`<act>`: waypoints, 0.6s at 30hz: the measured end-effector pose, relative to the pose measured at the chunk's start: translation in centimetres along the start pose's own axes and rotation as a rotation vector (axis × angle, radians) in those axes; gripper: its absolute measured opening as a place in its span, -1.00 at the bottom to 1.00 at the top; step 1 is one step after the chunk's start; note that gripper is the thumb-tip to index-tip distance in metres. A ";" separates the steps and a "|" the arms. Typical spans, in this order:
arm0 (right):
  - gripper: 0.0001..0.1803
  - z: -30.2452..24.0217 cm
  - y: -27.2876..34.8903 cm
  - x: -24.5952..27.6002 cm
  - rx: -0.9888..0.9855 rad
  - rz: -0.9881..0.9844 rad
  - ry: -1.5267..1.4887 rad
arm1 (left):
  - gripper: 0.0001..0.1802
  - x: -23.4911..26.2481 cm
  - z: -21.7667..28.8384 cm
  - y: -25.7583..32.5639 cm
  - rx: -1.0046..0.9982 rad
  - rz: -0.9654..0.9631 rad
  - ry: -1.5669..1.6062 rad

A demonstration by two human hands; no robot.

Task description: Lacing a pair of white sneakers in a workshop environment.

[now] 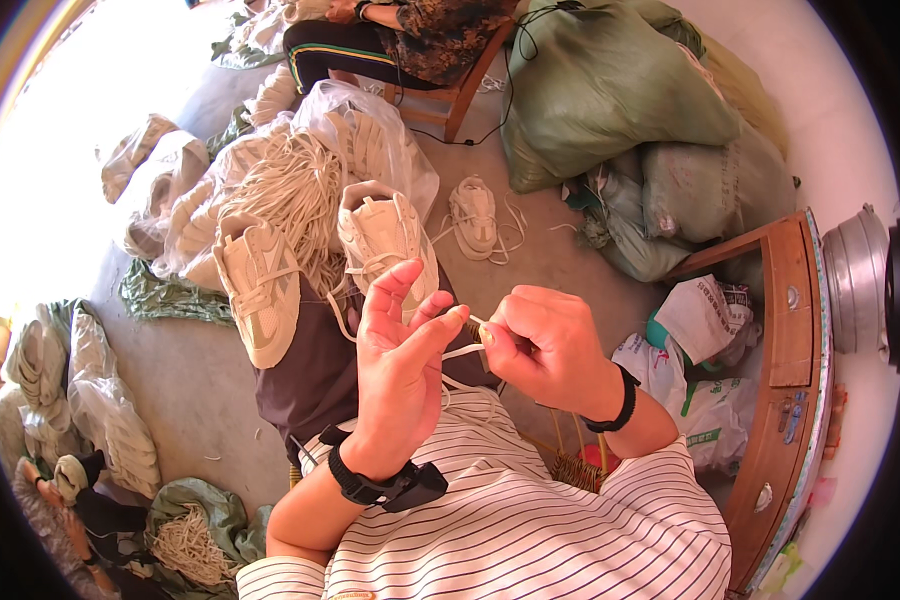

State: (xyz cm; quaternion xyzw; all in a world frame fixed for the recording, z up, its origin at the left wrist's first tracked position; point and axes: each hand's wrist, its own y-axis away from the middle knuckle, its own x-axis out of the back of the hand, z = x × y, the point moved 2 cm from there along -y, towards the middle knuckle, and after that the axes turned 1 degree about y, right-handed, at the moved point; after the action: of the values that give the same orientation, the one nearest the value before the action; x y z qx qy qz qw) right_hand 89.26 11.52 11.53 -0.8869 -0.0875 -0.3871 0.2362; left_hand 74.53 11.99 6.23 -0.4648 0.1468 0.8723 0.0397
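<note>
A pale shoelace point(462, 351) runs between my hands above my lap. My left hand point(400, 360) pinches it between thumb and fingertip, other fingers partly raised. My right hand point(552, 345) is closed in a fist around the lace, thumb in front; the bit inside is hidden. Just beyond my left hand, a beige sneaker point(382, 238) rests at my knees, a lace trailing from it toward my hands. Left of it lies a second beige sneaker point(258, 290), its lace threaded across the front. Behind them is a heap of loose laces point(295, 190).
A single sneaker point(473, 218) with loose lace lies on the floor ahead. Bagged shoes point(185, 185) pile up at left. Big green sacks point(610, 90) stand at far right, near a wooden drawer cabinet point(790, 340). One person point(370, 50) sits ahead; another point(60, 510) is at lower left.
</note>
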 end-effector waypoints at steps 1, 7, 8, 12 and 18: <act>-0.82 0.0 -0.1 0.0 0.000 0.000 0.000 | -0.47 0.0 0.0 0.0 0.000 -0.001 -0.001; -0.82 0.2 -0.1 -0.1 -0.039 0.007 -0.068 | -0.47 -0.2 -0.1 0.0 -0.004 -0.002 0.004; -0.84 0.4 0.1 -0.1 -0.061 -0.004 -0.096 | -0.47 -0.2 -0.1 0.0 -0.005 -0.002 0.010; -0.90 0.1 0.1 0.0 -0.140 -0.031 -0.177 | -0.47 -0.3 0.1 0.1 -0.012 -0.004 0.022; -0.93 -0.2 0.3 -0.1 -0.169 -0.051 -0.232 | -0.46 -0.2 0.2 0.2 0.001 -0.015 0.037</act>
State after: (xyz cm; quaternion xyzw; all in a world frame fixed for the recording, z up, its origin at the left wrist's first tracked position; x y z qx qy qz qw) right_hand 89.12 11.17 11.49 -0.9399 -0.1038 -0.2940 0.1391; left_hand 74.42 11.90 6.58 -0.4819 0.1447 0.8631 0.0437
